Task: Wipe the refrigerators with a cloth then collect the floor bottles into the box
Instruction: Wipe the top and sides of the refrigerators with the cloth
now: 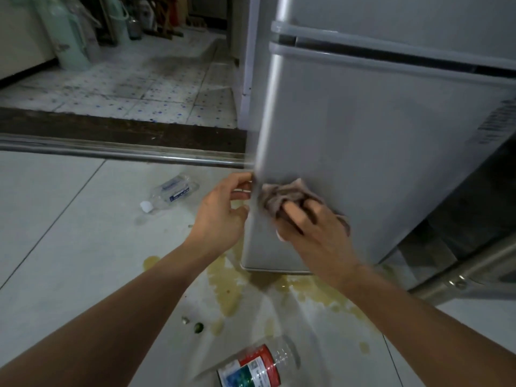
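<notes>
R hand (312,230): fingers curled over a bunched pinkish-brown cloth (282,198), pressing it flat vs. the lower door of the grey refrigerator (377,129), low on the panel, near its L edge. Cloth grasped, crumpled; part of it shows beyond the knuckles on the R side.

L hand (220,212): at the door's L vertical edge, fingers partly closed, thumb & fingertips touching/pinching the edge just beside the cloth. Holds no loose item. Both forearms bare, reaching in from bottom of frame.

Refrigerator: two doors, dark gap btw upper & lower door; label at far R of lower door, blurred, unreadable. To its R, a second dark-fronted appliance (474,219) w/ a metal bar handle; type unclear.

Floor (69,233): pale large tiles. Yellowish liquid spill (229,286) spreads under & in front of the fridge base, w/ scattered drops to the R.

Bottles on floor, both lying on their sides:
- clear plastic bottle w/ blue label, white cap (170,194), L of the L hand, near the metal door-track threshold (111,152).
- clear bottle w/ red/green/blue label (257,364), bottom centre, btw the forearms, well apart from the first.

Small green object (199,327) & a tiny greyish bit beside it, on floor near L forearm; identity unclear.

Beyond threshold: speckled blue-dot tile floor, pale green containers (69,37) at top L.
</notes>
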A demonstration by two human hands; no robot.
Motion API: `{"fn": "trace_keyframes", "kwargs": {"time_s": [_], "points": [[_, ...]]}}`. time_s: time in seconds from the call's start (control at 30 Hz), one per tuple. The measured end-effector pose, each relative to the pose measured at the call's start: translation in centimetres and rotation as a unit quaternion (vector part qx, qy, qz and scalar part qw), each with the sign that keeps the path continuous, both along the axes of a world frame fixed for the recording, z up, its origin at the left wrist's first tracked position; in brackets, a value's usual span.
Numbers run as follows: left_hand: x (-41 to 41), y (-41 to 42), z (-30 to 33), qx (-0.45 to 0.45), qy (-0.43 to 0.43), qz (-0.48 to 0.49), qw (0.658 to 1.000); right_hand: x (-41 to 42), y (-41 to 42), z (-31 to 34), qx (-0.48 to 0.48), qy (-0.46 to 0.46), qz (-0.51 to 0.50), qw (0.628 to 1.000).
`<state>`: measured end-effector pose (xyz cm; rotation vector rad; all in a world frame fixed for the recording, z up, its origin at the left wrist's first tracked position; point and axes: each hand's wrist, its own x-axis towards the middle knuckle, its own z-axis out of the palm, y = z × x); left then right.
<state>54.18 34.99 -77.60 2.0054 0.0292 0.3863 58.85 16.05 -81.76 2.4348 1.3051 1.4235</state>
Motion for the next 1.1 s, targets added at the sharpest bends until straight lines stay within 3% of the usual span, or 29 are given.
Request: {"fn": "trace_keyframes", "kwargs": {"time_s": [0.1, 0.27, 0.4, 0.53, 0.83, 0.9, 0.97, 1.1], "points": [[-0.3, 0.3, 0.0, -0.016, 0.012, -0.021, 1.000, -0.3, 0.4, 0.1, -0.045, 0.009, 0.014, 0.999], [-0.6, 2.0, -0.1, -0.063, 0.039, -0.067, 0.995, 0.5, 2.2, 5.4, 0.052, -0.020, 0.010, 0.998], [-0.6, 3.4, -0.6, -0.063, 0.064, -0.052, 0.995, 0.5, 3.1, 5.2, 0.065, -0.047, -0.011, 0.997], [-0.8, 4.0, -1.5, -0.016, 0.074, -0.039, 0.996, 0.3, 4.2, 2.1, -0.036, -0.081, -0.030, 0.996], [-2.0, 4.8, -2.4, 0.046, 0.094, -0.027, 0.994, -1.5, 5.6, -2.0, -0.228, -0.006, -0.047, 0.972], [-2.1, 4.8, -2.6, 0.049, 0.102, -0.025, 0.993, -1.0, 5.1, -0.6, -0.192, -0.039, -0.039, 0.980], [-2.0, 4.7, -2.9, 0.052, 0.112, -0.024, 0.992, -0.1, 4.6, 0.7, -0.093, -0.072, -0.035, 0.992], [-1.8, 3.8, -3.9, 0.067, 0.134, -0.026, 0.988, 0.7, 3.8, -0.3, 0.002, -0.069, -0.018, 0.997]]}}
